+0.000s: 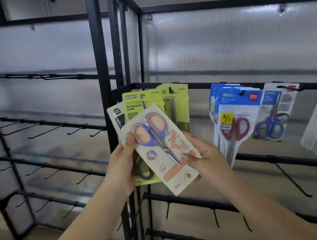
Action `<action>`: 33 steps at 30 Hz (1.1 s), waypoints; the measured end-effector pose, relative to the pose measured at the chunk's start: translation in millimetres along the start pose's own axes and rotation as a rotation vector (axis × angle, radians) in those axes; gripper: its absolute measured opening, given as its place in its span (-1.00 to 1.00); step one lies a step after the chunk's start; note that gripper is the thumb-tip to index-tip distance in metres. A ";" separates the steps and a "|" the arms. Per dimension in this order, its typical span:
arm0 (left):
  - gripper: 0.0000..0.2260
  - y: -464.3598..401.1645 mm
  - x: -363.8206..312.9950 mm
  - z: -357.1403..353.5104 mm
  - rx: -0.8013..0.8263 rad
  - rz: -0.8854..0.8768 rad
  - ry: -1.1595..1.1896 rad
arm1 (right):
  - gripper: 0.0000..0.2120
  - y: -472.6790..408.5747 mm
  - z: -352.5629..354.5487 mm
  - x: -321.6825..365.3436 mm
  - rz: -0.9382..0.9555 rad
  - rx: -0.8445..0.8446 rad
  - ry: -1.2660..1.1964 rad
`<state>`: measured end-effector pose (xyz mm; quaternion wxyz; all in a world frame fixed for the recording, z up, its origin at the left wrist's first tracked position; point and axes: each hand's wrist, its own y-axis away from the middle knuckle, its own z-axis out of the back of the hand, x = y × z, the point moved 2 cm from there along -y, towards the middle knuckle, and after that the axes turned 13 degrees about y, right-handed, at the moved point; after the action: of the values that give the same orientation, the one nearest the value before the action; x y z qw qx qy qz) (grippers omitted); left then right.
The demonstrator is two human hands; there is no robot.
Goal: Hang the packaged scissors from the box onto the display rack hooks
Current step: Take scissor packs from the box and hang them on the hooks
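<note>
Both hands raised before the black metal display rack (100,67). Left hand (122,163) grips a fanned stack: a yellow-green card pack labelled SCISSORS (134,106) with a pale card pack (114,115) behind it. In front, a cream card pack holding blue-and-orange-handled scissors (163,149), tilted, hang hole lowermost; left thumb presses its upper corner, right hand (203,154) pinches its lower edge. On the rack's hooks: another yellow-green pack (177,105), red-handled scissors in blue-topped bags (235,123), a blue-handled pack (274,118). Far-right hanging item is blurred, possibly clear bags.
</note>
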<state>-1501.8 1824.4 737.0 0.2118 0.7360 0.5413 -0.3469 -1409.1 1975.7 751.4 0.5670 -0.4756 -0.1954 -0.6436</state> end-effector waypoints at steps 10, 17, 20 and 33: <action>-0.12 8.9 23.7 -15.3 0.132 0.131 -0.024 | -0.53 -3.2 20.4 -4.1 -0.091 0.060 0.021; -0.44 16.5 55.4 -39.5 0.222 0.211 0.227 | -0.63 -0.8 28.5 -3.7 0.007 -0.398 -0.160; -0.47 13.6 61.9 -45.3 0.240 0.181 0.253 | -0.58 6.2 24.9 -12.6 0.022 -0.375 -0.297; -0.44 0.9 71.0 -49.8 0.423 0.162 0.040 | -0.74 12.2 52.9 -29.0 -0.093 -0.476 -0.350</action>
<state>-1474.6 1904.5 717.8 0.0691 0.8117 0.3998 -0.4201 -1380.0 2029.8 748.6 0.3671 -0.6895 -0.1553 -0.6047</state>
